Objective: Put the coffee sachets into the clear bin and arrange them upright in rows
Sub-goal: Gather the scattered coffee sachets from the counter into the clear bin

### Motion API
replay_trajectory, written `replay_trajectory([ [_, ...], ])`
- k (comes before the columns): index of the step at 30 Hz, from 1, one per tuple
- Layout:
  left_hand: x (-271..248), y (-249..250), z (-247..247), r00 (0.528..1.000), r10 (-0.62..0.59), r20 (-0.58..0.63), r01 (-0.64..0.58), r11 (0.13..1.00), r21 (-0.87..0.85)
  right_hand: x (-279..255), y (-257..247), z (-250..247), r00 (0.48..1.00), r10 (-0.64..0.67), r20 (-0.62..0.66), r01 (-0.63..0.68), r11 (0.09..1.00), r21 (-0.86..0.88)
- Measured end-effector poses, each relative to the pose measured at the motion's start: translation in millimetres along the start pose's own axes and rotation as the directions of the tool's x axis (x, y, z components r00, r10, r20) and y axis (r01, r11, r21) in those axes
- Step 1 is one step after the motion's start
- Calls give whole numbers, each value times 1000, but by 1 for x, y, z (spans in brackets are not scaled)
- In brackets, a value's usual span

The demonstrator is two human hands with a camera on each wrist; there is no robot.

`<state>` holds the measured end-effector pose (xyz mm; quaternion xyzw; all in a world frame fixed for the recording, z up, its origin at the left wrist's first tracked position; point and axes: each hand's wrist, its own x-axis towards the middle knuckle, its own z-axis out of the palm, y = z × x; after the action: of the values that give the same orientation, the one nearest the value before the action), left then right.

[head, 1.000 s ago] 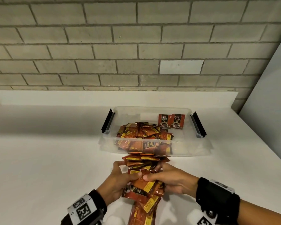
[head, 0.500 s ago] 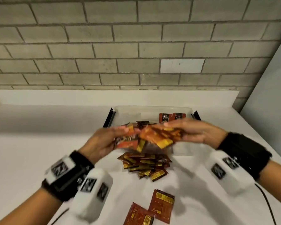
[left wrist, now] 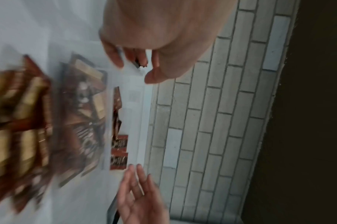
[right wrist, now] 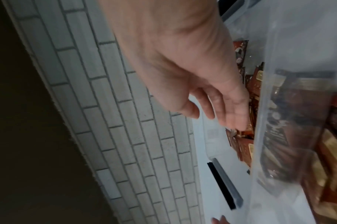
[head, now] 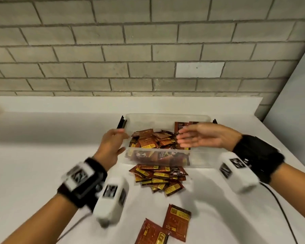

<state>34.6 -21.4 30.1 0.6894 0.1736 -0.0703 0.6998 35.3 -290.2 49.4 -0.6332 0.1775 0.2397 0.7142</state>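
Observation:
The clear bin (head: 201, 156) stands mid-table with a loose heap of red-brown coffee sachets (head: 151, 140) inside. Two sachets (head: 180, 126) stand upright at its back right. My left hand (head: 113, 145) hovers at the bin's left front corner, fingers relaxed, holding nothing. My right hand (head: 197, 138) is over the bin's right half, fingers straight and empty. More sachets lie in a pile on the table (head: 158, 178) in front of the bin, and two lone sachets (head: 176, 221) lie nearer me. In the wrist views the left hand (left wrist: 137, 60) and the right hand (right wrist: 221, 112) show empty fingers.
The white table (head: 42, 164) ends at a low white ledge below a grey brick wall (head: 148, 50). Black latches (head: 121, 121) sit on the bin's short ends. A black cable (head: 282, 213) runs from my right wrist across the table.
Both hands lifted a handful of sachets from the table pile, carried it over the bin and let it go. The sachets now lie in the bin and the hands have spread apart.

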Motion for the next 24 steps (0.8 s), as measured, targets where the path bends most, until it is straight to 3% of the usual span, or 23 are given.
replay_trajectory([
  [1, -7, -11, -7, 999, 5, -47, -5, 1000, 5, -11, 6, -4, 1000, 9, 22, -9, 1000, 13],
  [3, -23, -36, -16, 994, -98, -53, 101, 994, 47, -28, 24, -9, 997, 54, 52, -52, 998, -29],
  [5, -31, -58, -17, 961, -276, 12, 275, 960, 44, -33, 50, -10, 990, 135, 44, -131, 988, -75],
  [7, -32, -69, -12, 925, -373, 68, 371, 928, 33, -30, 78, -3, 978, 206, 16, -204, 976, -79],
  [13, -20, -78, 20, 915, -375, 149, 367, 927, 80, -11, 114, 34, 974, 208, -94, -212, 977, -35],
  [18, -12, -92, 40, 927, -369, 70, 362, 927, 102, 11, 123, 60, 976, 139, -170, -147, 988, -38],
  [24, -13, -90, 53, 939, -338, 62, 329, 937, 121, 32, 125, 73, 973, 87, -214, -77, 996, 54],
])
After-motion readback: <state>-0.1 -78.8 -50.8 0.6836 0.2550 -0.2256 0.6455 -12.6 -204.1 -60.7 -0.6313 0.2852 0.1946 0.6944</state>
